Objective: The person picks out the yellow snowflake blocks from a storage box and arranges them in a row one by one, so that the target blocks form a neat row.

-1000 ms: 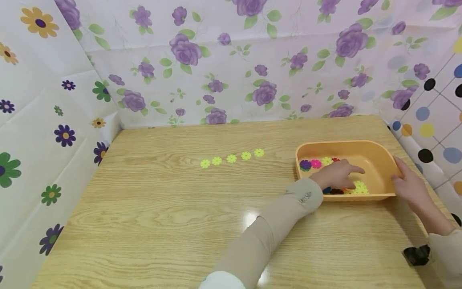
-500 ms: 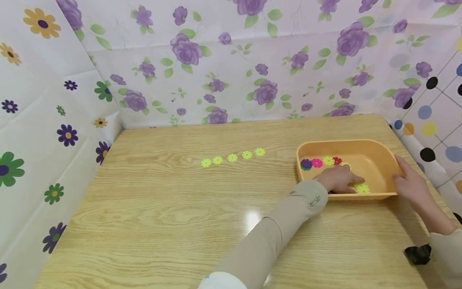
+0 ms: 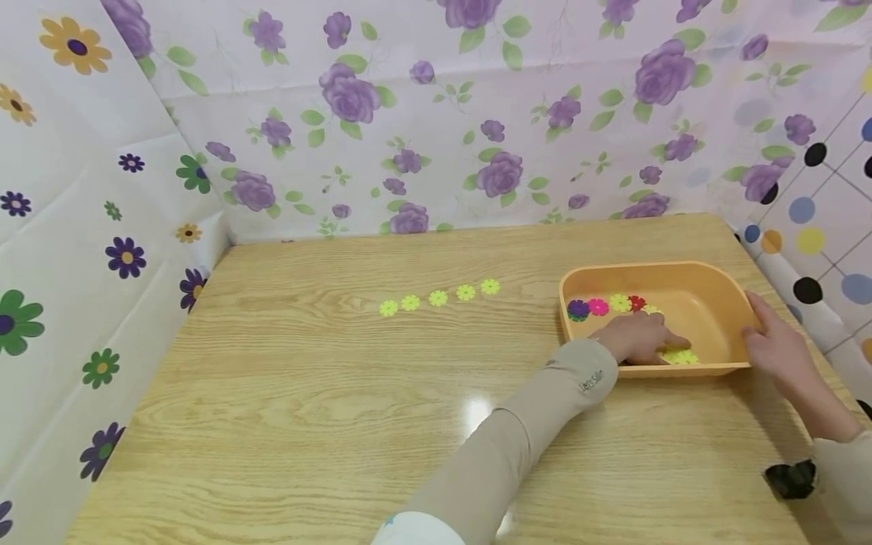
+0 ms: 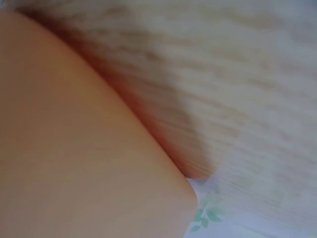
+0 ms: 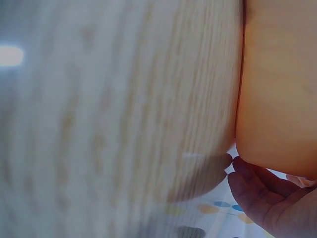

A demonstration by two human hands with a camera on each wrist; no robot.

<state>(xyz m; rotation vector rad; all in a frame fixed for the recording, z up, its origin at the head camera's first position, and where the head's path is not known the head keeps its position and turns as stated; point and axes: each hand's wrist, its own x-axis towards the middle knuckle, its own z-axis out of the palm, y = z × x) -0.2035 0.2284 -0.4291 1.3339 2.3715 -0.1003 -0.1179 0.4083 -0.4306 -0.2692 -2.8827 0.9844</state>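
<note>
The pile of yellow flower pieces (image 3: 684, 359) lay inside the orange tray (image 3: 708, 322) near the worktop's (image 3: 306, 424) right edge, directly at the parted index finger and thumb of the nearer left hand (image 3: 636, 338), while the right hand's (image 3: 780, 344) fingers pinched the tray's right wall.

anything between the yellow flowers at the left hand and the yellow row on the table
Yes: the left wall of the orange bin and the left hand lie between those yellow flowers and the yellow row.
</note>
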